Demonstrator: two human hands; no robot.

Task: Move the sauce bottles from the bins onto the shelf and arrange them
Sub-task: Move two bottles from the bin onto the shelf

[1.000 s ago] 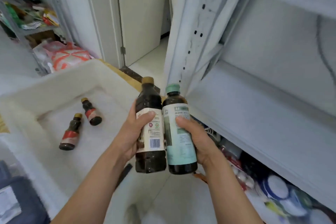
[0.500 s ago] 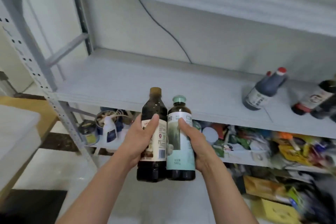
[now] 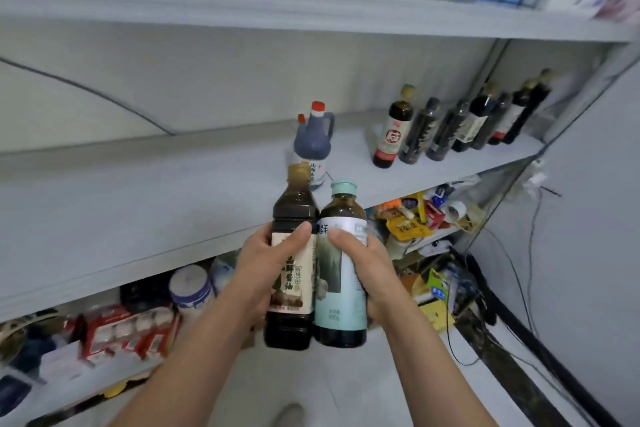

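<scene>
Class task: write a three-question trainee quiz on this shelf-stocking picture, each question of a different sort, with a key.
1. True or false: the left hand has its grip on the teal-capped bottle.
2. Where does the red-capped jug stand? A. on the grey shelf; B. on the floor; C. in a bin.
3. Short answer: how many bottles are held off the shelf?

Key: 1. False: it grips the brown-capped bottle; the right hand grips the teal-capped one. 2. A. 3. Two.
</scene>
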